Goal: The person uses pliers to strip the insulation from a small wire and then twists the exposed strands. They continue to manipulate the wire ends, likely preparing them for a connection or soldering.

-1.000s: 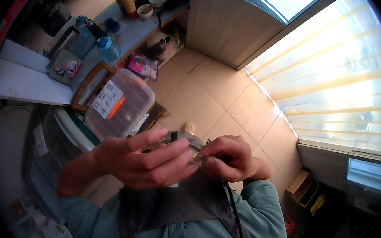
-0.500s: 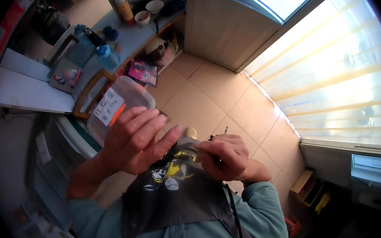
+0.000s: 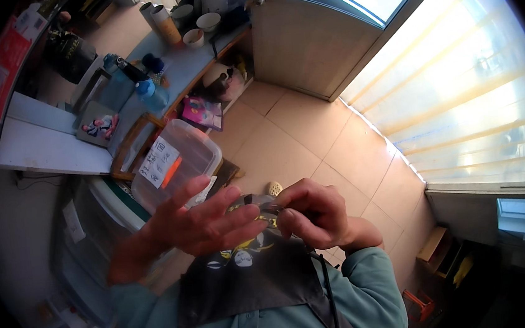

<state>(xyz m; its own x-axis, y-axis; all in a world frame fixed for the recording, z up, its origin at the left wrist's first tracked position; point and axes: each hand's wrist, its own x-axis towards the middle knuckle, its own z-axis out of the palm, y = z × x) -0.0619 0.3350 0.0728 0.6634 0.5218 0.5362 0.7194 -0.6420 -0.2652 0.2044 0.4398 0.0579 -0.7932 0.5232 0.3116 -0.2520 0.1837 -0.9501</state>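
In front of my apron, my right hand [image 3: 313, 212] is closed, thumb and forefinger pinching a thin see-through strip [image 3: 258, 199] with a greyish sheen. Its exact kind is hard to make out. My left hand [image 3: 208, 219] is open beside it, fingers spread and slightly blurred, the fingertips close to the strip's left end. Whether they touch it, I cannot tell. Just beyond the left hand is a clear plastic tub [image 3: 195, 146] with a white handwritten label and an orange strip. The dark apron [image 3: 248, 284] with a yellow and white print hangs below both hands.
A counter [image 3: 182, 68] at the far left bears a blue spray bottle [image 3: 153, 95], bowls [image 3: 208, 22] and tubes. A pink packet [image 3: 203, 113] lies by its edge. Tiled floor [image 3: 291, 136] stretches ahead to a wooden door [image 3: 311, 44]; a bright curtain [image 3: 456, 97] hangs right.
My left hand has lowered and come nearer the right, its fingers now spread over the strip. My right hand has turned slightly, still pinching. The whole view has shifted a little.
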